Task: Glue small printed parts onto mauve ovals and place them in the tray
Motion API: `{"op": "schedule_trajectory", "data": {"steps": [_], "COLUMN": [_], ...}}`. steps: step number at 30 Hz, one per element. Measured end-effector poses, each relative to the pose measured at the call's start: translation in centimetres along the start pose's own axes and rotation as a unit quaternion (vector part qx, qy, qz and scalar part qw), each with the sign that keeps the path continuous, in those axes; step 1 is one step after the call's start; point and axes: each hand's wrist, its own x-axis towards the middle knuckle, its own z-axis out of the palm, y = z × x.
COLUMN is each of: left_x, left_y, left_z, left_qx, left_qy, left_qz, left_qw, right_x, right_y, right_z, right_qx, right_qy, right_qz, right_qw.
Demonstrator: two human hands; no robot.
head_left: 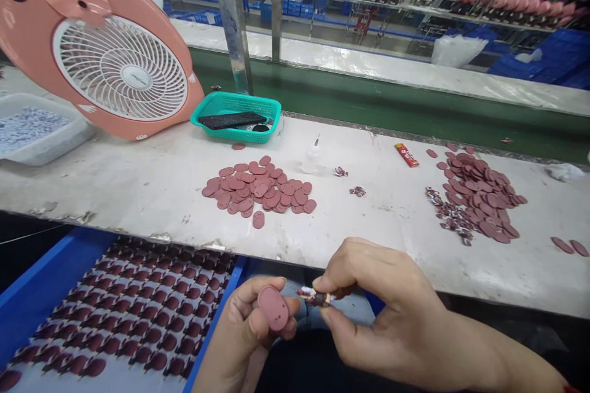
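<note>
Between the thumb and fingers of my left hand [251,319] is a dull-red oval disc [273,308] with small holes in its face. My right hand [382,307] pinches a small painted figurine [316,296], brown, white and skin-coloured, close to the disc's right side. A gap shows between the figurine and the disc. Beyond my hands, on the table, lies a pile of similar oval discs [258,187]. Two small figurines lie apart near the middle, one of them this figurine [357,191]. A small bottle with a needle tip [313,156] stands behind them.
Right of centre lie another disc pile [483,193], a figurine heap [454,218] and a red packet [406,155]. A green basket [205,101] holds a black phone-like object. A pink fan [27,24] stands left. Below, a blue crate [41,279] holds rows of assembled pieces.
</note>
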Motion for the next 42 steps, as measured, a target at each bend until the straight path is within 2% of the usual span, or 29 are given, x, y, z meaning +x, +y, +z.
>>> {"op": "schedule_trajectory", "data": {"steps": [5,7,10,13,20,23,27,32,37,42], "left_x": [0.2,0.3,0.5,0.6,0.8,0.8,0.8,1.1,1.2,0.7], "left_y": [-0.1,-0.1,0.0,-0.1,-0.4,-0.5,-0.4,-0.5,-0.7,-0.5], "left_z": [0.2,0.4,0.7,0.9,0.5,0.3,0.3,0.0,-0.3,0.0], "left_qx": [0.007,0.007,0.007,0.005,-0.011,-0.024,-0.030,-0.034,-0.034,-0.037], "left_qy": [0.004,-0.002,-0.013,-0.025,-0.081,-0.109,-0.098,-0.132,-0.118,-0.088], "left_qz": [-0.005,-0.005,-0.015,-0.027,-0.023,-0.021,-0.027,-0.028,-0.031,-0.059], "left_qw": [1.000,1.000,1.000,0.999,0.996,0.993,0.994,0.990,0.992,0.994], "right_x": [-0.4,-0.7,-0.9,-0.9,-0.4,-0.2,0.0,0.3,0.5,0.6], "right_y": [0.5,0.8,1.3,1.6,1.7,1.8,1.7,1.5,1.3,1.2], "right_z": [0.2,0.2,0.2,0.3,0.8,1.0,1.1,1.0,0.7,0.6], "right_qx": [0.005,0.060,0.172,0.229,0.200,0.187,0.186,0.160,0.120,0.127], "right_qy": [0.019,0.000,-0.034,-0.030,-0.019,-0.024,-0.034,-0.050,-0.079,-0.095], "right_qz": [0.019,0.063,0.149,0.188,0.114,0.115,0.119,0.120,0.095,0.101], "right_qw": [1.000,0.996,0.973,0.955,0.973,0.975,0.975,0.978,0.985,0.982]}}
